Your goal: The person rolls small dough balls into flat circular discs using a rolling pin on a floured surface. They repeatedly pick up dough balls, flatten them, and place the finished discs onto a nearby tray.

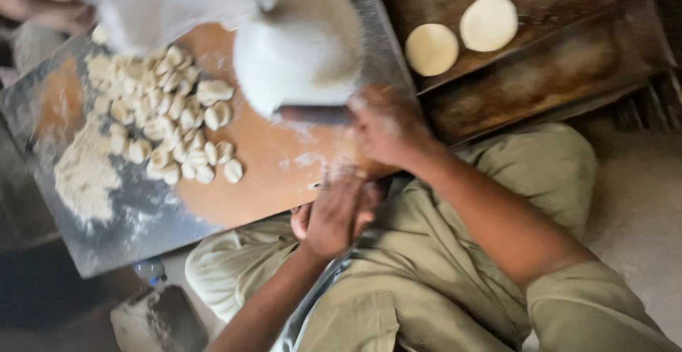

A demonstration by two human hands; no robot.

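We sit cross-legged at the edge of a low brown board (pixel 263 160) that serves as our counter, so everything lies within an easy reach. Our right hand (pixel 387 128) rests on the board's near corner, its grip closed around the end of a dark handle (pixel 312 115) just under a blurred white heap or bag of flour (pixel 298 39); the blur hides exactly what the handle belongs to. Our left hand (pixel 334 213) hovers at the board's near edge, fingers curled loosely inward, and we cannot tell whether it holds a piece of dough. A crowd of small dough balls (pixel 167 121) sits bunched on the far side of the board, beside a mound of loose flour (pixel 85 174) on the metal sheet (pixel 135 231) below, kept close for dusting. Two flattened dough rounds (pixel 458 36) lie side by side on a dark tray (pixel 540 61) to our right, well apart from the raw pieces, so finished ones stay separate.
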